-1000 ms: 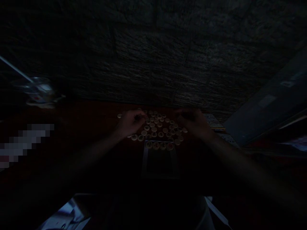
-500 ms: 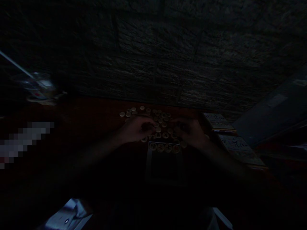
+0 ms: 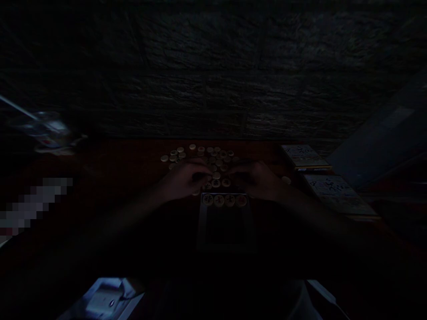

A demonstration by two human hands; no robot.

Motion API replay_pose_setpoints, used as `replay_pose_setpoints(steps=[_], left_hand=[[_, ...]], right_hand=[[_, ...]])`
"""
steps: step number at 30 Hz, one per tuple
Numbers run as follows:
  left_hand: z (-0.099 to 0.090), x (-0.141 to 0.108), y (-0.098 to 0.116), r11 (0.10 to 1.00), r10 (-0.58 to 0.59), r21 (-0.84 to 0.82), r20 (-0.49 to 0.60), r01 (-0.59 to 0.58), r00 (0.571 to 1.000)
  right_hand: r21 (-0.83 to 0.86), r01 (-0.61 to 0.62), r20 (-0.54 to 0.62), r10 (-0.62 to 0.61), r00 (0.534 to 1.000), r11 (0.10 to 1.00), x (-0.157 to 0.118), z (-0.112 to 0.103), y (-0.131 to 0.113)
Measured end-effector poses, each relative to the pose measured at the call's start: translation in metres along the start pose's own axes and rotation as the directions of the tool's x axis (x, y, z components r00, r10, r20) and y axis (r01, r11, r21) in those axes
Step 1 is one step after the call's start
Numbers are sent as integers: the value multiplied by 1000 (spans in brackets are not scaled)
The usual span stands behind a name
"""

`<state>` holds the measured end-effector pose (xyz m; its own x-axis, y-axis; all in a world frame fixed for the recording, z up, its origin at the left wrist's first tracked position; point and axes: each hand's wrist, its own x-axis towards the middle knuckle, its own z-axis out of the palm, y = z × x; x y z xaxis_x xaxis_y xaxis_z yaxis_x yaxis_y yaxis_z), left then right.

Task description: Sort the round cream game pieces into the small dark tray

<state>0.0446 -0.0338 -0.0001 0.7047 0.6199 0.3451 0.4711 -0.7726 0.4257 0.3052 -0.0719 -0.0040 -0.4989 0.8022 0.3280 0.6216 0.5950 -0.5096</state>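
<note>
Several round pale pieces with characters lie scattered on the dark reddish table, among them a marked piece (image 3: 226, 182). My left hand (image 3: 187, 178) is curled at the left of the pieces, its fingertips close to a pale piece (image 3: 216, 175). At their right side my right hand (image 3: 255, 178) bends its fingers down over some pieces. Whether either hand grips a piece is too dark to tell. Nearer to me lies a shallow tray (image 3: 203, 222) with a row of several pieces along its far edge, one of them a red-marked piece (image 3: 241, 200).
Two flat printed boxes (image 3: 305, 155) (image 3: 338, 193) lie at the right. A clear cup with a straw (image 3: 50, 129) stands at the far left. A stone wall (image 3: 213, 89) rises behind the table (image 3: 120, 164). One loose piece (image 3: 286, 180) lies right of my right hand.
My right hand has moved slightly left, nearer to my left hand and over the pieces. The view has shifted a little, and the row in the tray looks the same.
</note>
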Motion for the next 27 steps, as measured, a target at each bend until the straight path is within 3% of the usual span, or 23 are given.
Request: replay_pose_setpoints(steps=[12,14,17,20,23,27], left_hand=[[0,-3,-9,994,-96,47,6,96,995],[0,-3,-11,993,-101,60,-7,101,995],[1,-3,-14,991,-114,62,-41,116,993],[0,-2,-15,988,-146,48,-74,150,987],[-2,-2,-14,980,-186,44,-112,192,976],[-3,-1,-10,980,-188,34,-147,195,971]], right_hand=[[14,-74,-144,76,987,997,2,-2,0],[4,-146,-222,144,964,989,3,-5,2],[1,-256,-376,237,896,967,4,-10,14],[11,-286,-475,256,842,958,6,-16,30],[2,-313,-477,276,834,950,7,-19,37],[-66,-335,-371,289,883,940,6,-19,27]])
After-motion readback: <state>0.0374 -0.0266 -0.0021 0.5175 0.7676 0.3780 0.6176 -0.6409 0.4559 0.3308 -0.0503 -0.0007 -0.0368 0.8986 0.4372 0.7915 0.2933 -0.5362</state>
